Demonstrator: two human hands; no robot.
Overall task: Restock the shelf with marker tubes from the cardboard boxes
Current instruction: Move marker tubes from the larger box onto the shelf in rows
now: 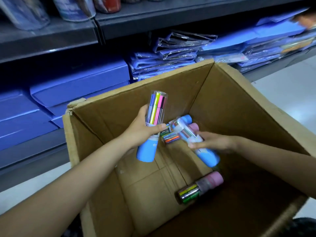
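1. Two marker tubes are held above the open cardboard box (171, 86): a blue-capped tube (152, 127) is gripped upright-tilted in the left hand (142, 132), clear end up, with fingers wrapped round its middle.
2. A second blue-capped tube (196, 142) is grasped by the right hand (212, 142), fingers curled round its clear body; it is motion-blurred, so how firmly it is gripped cannot be told.
3. More tubes are left inside the box: a pink-capped tube (200, 187) lies alone on the box floor near the right wall, and a small cluster (172, 134), probably two or three tubes, lies at the far side beneath the hands.
4. The box is judged to be nearly emptied; the step in hand appears to be lifting out a pair of tubes for the shelf.
5. To be done well, each tube should be held round its middle rather than by the cap, so that cap and body are not pulled apart, and both should be raised clear of the box walls before being turned toward the shelf.
6. The dark shelf (153, 28) stands just behind the box; tubes of similar make seem to be stood on its upper level, though that area is blurred.
7. Blue boxes (77, 86) and wrapped blue packs (171, 57) are stacked on the lower level.
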